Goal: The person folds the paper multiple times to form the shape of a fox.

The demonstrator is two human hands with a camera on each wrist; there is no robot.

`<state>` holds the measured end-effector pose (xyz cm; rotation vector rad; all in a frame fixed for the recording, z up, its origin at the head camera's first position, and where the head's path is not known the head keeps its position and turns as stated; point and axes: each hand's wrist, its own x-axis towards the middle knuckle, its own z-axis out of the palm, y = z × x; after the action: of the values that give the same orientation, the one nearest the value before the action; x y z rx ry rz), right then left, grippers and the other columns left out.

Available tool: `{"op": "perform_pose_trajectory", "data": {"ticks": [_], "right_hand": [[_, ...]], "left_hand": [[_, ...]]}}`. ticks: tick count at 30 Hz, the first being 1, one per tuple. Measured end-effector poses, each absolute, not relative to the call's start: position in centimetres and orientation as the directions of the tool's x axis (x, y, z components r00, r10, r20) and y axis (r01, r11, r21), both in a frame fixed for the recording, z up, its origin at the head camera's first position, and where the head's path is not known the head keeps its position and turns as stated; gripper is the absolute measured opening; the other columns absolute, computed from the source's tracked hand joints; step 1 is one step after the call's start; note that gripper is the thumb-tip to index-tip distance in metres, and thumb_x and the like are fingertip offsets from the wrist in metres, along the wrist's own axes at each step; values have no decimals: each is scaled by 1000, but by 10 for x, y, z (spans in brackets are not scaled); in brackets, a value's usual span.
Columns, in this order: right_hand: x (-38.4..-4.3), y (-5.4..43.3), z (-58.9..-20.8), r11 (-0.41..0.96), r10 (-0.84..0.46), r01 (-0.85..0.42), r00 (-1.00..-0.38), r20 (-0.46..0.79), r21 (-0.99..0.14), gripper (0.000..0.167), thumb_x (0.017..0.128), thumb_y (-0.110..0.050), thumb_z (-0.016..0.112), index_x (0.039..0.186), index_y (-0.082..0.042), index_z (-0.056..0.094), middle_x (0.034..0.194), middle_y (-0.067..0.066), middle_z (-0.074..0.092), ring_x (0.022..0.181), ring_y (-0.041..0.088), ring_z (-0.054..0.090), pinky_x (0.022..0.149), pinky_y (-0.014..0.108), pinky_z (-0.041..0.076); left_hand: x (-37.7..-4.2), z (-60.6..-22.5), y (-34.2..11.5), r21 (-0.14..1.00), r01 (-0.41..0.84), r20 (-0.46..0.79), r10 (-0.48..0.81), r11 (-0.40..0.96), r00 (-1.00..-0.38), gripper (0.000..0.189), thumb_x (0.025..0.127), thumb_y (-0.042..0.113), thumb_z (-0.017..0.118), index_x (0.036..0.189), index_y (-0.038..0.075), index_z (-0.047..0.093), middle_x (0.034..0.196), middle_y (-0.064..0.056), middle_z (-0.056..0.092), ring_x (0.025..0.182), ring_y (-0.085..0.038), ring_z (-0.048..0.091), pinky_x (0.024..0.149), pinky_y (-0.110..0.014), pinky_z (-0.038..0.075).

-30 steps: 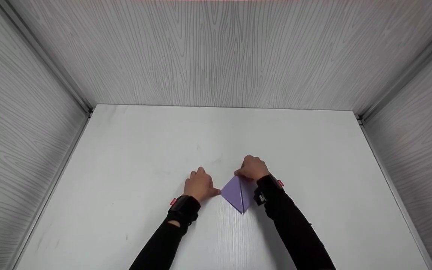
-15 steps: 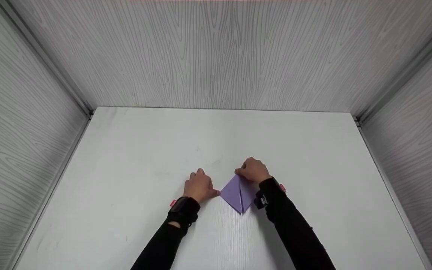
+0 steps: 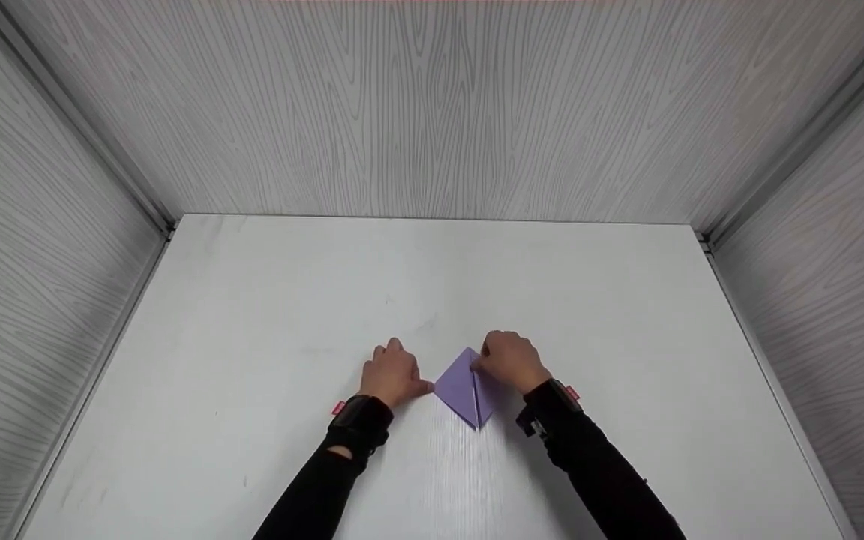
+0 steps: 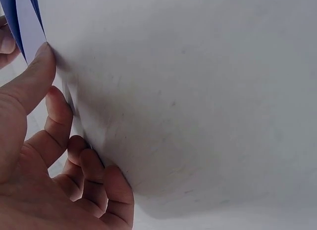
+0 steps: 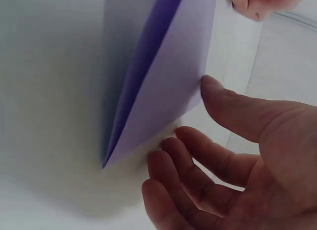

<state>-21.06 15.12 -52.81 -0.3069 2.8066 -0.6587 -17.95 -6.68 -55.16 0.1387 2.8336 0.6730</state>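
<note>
A folded purple paper (image 3: 454, 386) lies diamond-shaped on the white table, a crease line running from its far tip to its near one. My left hand (image 3: 391, 373) rests flat beside it, thumb tip touching the left corner; the left wrist view shows the other fingers loosely bent on the table. Over the paper's right half is my right hand (image 3: 511, 358), its thumb at the middle crease. In the right wrist view, the thumb touches the paper (image 5: 161, 96), and the loosely bent fingers sit near its edge, apart from the thumb. One flap there stands slightly raised.
The white table (image 3: 289, 292) has wood-grain panels on three sides: a back wall (image 3: 432, 112), a left wall (image 3: 27, 262) and a right wall (image 3: 822, 262). Both wrists carry black straps over dark sleeves.
My right hand has moved down along the crease, toward me, baring the paper's far tip. The left thumb stays at the left corner. The whole view has shifted slightly.
</note>
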Motion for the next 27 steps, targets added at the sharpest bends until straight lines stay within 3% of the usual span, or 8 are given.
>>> {"op": "perform_pose_trajectory", "data": {"ticks": [5, 16, 23, 27], "right_hand": [[-210, 152, -531, 869, -259, -151, -951, -171, -471, 21, 88, -21, 80, 87, -1, 73, 79, 7, 69, 66, 19, 59, 62, 38, 51], [-215, 162, -541, 804, -275, -100, -937, -217, -586, 15, 95, -17, 73, 99, -2, 72, 96, 7, 69, 82, 20, 61, 74, 37, 51], [-218, 169, -539, 728, -301, -93, -934, -194, -679, 11, 94, -13, 73, 94, -3, 74, 87, 1, 67, 79, 16, 58, 71, 31, 48], [-220, 175, -535, 676, -338, -116, -926, -166, -728, 11, 95, -13, 71, 96, -2, 74, 86, 1, 67, 79, 14, 58, 73, 32, 48]], "left_hand": [[-178, -552, -66, 454, 51, -180, 148, 889, -972, 38, 79, 34, 90, 67, 10, 64, 95, -8, 50, 94, -31, 53, 79, -50, 50], [-179, -552, -73, 498, 73, -163, 176, 864, -971, 39, 77, 33, 91, 74, 10, 61, 97, -8, 47, 92, -30, 49, 78, -48, 48], [-176, -551, -74, 590, 79, -136, 195, 803, -971, 35, 82, 27, 83, 98, 3, 62, 106, -12, 47, 98, -32, 47, 83, -47, 45], [-182, -552, -79, 677, 65, -137, 213, 733, -967, 52, 86, 28, 78, 124, -1, 61, 124, -18, 48, 114, -37, 49, 97, -50, 46]]}}
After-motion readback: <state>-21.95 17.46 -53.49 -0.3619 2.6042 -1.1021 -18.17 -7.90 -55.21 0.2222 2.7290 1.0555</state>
